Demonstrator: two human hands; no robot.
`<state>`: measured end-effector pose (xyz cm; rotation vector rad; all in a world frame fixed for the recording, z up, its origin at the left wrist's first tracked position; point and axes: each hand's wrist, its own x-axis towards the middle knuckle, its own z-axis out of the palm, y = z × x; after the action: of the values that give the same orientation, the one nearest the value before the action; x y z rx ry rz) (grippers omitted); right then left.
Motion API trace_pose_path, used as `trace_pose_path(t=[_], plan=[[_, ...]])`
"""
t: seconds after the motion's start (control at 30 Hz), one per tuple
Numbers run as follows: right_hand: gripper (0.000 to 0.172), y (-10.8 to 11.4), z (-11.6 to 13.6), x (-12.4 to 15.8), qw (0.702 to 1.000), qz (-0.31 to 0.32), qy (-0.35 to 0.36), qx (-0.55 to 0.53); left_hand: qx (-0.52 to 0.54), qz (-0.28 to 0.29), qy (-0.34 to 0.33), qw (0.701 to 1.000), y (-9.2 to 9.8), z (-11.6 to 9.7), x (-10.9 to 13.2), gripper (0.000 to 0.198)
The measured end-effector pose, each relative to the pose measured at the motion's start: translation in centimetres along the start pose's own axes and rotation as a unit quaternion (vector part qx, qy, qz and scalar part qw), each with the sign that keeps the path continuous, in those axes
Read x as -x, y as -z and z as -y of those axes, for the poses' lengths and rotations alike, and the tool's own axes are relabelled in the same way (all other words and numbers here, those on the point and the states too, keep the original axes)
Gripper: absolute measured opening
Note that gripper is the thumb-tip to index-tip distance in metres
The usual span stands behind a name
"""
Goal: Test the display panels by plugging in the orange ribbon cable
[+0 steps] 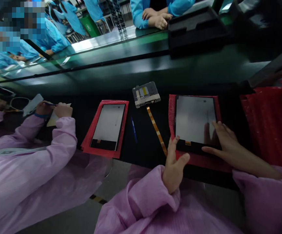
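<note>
My right hand [222, 143] lies spread on the panel [194, 122], gripping nothing; my left hand [173, 162], fingers loosely open, touches its 7 o'clock corner, long axis toward 12.

This is an electronics assembly line in a factory. A long dark conveyor bench [121, 70] crosses from nine to three o'clock. Workers in blue smocks [55, 35] sit along its far side at twelve, a pink-sleeved co-worker [28, 152] at nine. Display panels [108, 126] on red bubble-wrap mats [89, 141], a circuit module [146, 93] and black trays [194, 26] lie about.
</note>
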<state>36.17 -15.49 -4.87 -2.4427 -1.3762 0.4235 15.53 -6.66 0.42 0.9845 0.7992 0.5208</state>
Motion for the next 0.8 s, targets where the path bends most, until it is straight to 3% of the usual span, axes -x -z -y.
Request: trace_pose_path(t=[0.07,0.1,0.13,0.2,0.27,0.3,0.37,0.43,0.5,0.63,0.67,0.73,0.8], plan=[[0.098,0.0,-0.2,-0.7,1.0,0.008,-0.003,0.013,-0.156,0.039,-0.084,0.983,2.1,-1.4,0.1,0.044],[0.098,0.1,-0.2,-1.0,1.0,0.008,-0.003,0.018,-0.223,0.028,-0.146,0.963,3.5,-2.1,-0.1,0.035],[0.097,0.2,-0.3,-1.1,1.0,0.005,-0.001,0.018,-0.285,-0.019,-0.207,0.936,5.0,-2.7,-0.5,0.028],[0.093,0.5,-0.1,-1.1,1.0,-0.012,0.004,0.012,-0.408,-0.183,-0.286,0.848,8.1,-3.5,-1.8,0.022],[0.086,1.1,0.4,-0.7,0.999,-0.049,0.006,0.002,-0.524,-0.293,-0.251,0.76,10.7,-3.7,-3.3,0.029],[0.082,1.5,0.9,-0.2,0.997,-0.075,0.006,-0.005,-0.572,-0.31,-0.21,0.729,11.6,-3.6,-4.0,0.035],[0.072,2.5,2.3,0.9,0.992,-0.127,0.0,-0.023,-0.637,-0.301,-0.127,0.698,12.8,-3.4,-5.0,0.038],[0.062,3.3,4.3,2.2,0.985,-0.16,-0.014,-0.063,-0.657,-0.286,-0.08,0.693,13.4,-3.3,-5.4,0.029],[0.051,3.6,6.4,3.6,0.978,-0.162,-0.032,-0.127,-0.645,-0.285,-0.067,0.706,13.7,-3.4,-5.2,0.022],[0.034,2.3,10.5,5.4,0.951,-0.063,-0.031,-0.302,-0.542,-0.3,-0.147,0.771,13.0,-4.1,-2.8,0.021],[0.037,1.7,11.5,5.6,0.937,-0.027,-0.015,-0.348,-0.515,-0.257,-0.163,0.801,12.4,-4.2,-1.8,0.023],[0.046,0.6,13.1,5.8,0.899,0.033,0.025,-0.437,-0.478,-0.081,-0.164,0.859,10.6,-3.9,0.3,0.026],[0.037,-0.2,14.4,5.9,0.859,0.068,0.049,-0.505,-0.453,0.123,-0.153,0.87,8.8,-3.0,2.2,0.031]])
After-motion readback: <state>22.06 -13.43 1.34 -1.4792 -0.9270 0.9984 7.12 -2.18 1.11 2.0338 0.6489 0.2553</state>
